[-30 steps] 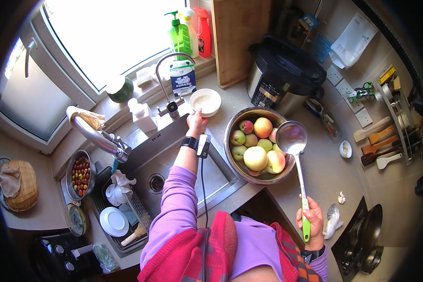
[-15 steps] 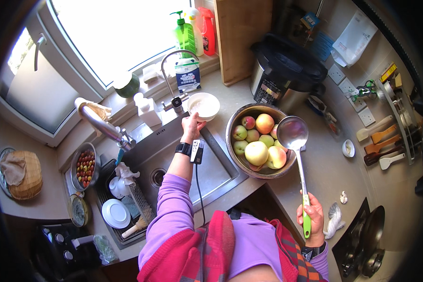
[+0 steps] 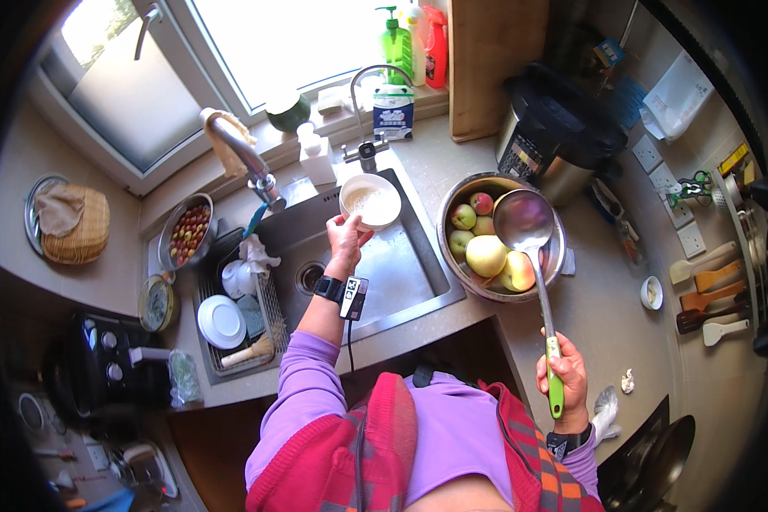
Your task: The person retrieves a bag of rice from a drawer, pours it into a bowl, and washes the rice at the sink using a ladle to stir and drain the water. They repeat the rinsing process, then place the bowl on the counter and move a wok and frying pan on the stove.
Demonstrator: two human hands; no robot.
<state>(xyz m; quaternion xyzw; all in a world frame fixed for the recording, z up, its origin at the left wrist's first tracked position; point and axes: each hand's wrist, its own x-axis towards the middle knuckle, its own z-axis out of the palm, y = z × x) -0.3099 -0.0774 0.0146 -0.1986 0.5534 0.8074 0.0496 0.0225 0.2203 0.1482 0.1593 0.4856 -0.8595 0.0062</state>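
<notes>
My left hand [image 3: 344, 243] grips a small white bowl [image 3: 369, 203] with pale contents, holding it over the back of the steel sink [image 3: 405, 273]. My right hand [image 3: 565, 380] is closed round the green handle of a long steel ladle [image 3: 522, 220]. The ladle's head is over a large steel bowl [image 3: 505, 294] of apples and other round fruit, hiding part of the fruit.
A dish rack [image 3: 273, 333] with a plate sits at the sink's left, beside a pan of red fruit [image 3: 188, 235]. A tall faucet [image 3: 243, 149] arches over that side. An electric cooker [image 3: 555, 128] stands behind the fruit. Pans [image 3: 661, 461] lie at lower right.
My left hand has lifted the white bowl off the counter behind the sink and brought it over the basin. The view has shifted, and the ladle stays in my right hand over the fruit.
</notes>
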